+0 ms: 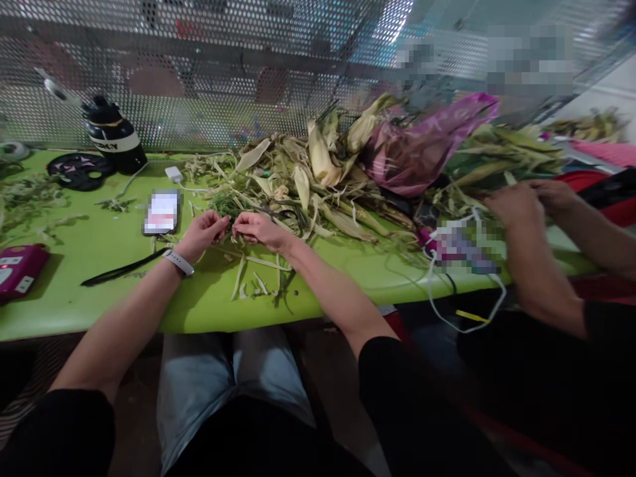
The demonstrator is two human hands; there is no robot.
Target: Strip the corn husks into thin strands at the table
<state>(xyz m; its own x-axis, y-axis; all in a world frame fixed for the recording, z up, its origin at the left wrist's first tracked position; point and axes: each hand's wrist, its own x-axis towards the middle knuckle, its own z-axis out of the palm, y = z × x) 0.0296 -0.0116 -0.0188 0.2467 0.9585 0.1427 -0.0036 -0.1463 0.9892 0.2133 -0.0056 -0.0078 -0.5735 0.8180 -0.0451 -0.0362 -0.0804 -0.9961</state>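
My left hand [203,233], with a white band [179,262] on its wrist, is closed in a pinch at the front of a heap of dry corn husks [301,192]. Close beside it, almost fingertip to fingertip, my right hand [264,232] is pinched too. Whatever lies between the fingers is too small and dark to name. Fine green sprigs [231,203] lie just behind both hands. Below them, pale torn strips [239,275] are scattered over the green tabletop [209,310].
A phone [161,211], a black bottle [113,136] and a magenta power strip [22,271] stand at left. A pink plastic bag [422,156] sits behind the husks. At right, a co-worker's hands [521,205] work near a white cable [497,308]. Perforated metal sheet [209,79] closes the back.
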